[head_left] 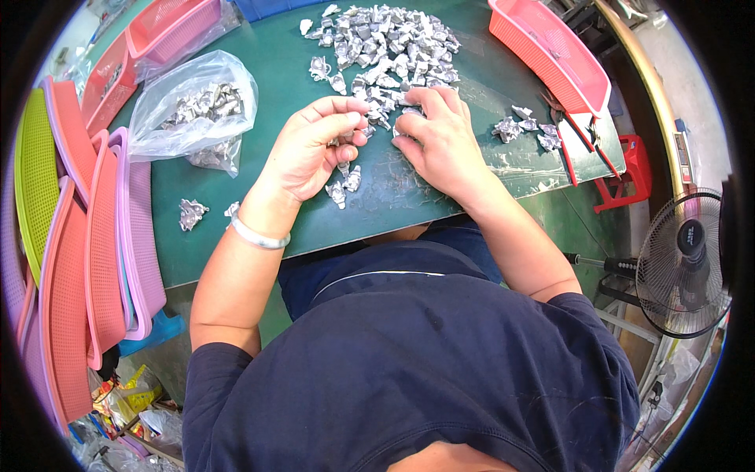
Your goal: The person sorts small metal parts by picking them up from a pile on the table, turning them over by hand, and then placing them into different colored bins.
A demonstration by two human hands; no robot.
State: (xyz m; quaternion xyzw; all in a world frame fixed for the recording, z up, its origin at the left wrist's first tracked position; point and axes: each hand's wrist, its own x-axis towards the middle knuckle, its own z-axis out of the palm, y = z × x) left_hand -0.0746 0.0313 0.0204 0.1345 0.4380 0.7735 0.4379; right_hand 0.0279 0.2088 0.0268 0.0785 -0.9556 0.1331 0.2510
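Observation:
A large heap of small silvery metal parts (389,43) lies at the far middle of the green table and trails toward my hands. My left hand (318,145) is raised over the table, thumb and fingers curled together, with bits of silvery metal showing between them. At the heap's near edge, my right hand (440,138) has its fingers bent down in a pinch. Its fingertips partly hide what they touch. A few loose metal parts (344,185) lie just below my left hand.
Left on the table (259,200) is a clear plastic bag (193,110) of metal parts. Stacked coloured baskets (67,307) crowd the left side. At right are a pink basket (562,71), red-handled pliers (578,138), several metal parts (527,126), a red stool (629,173) and a fan (684,259).

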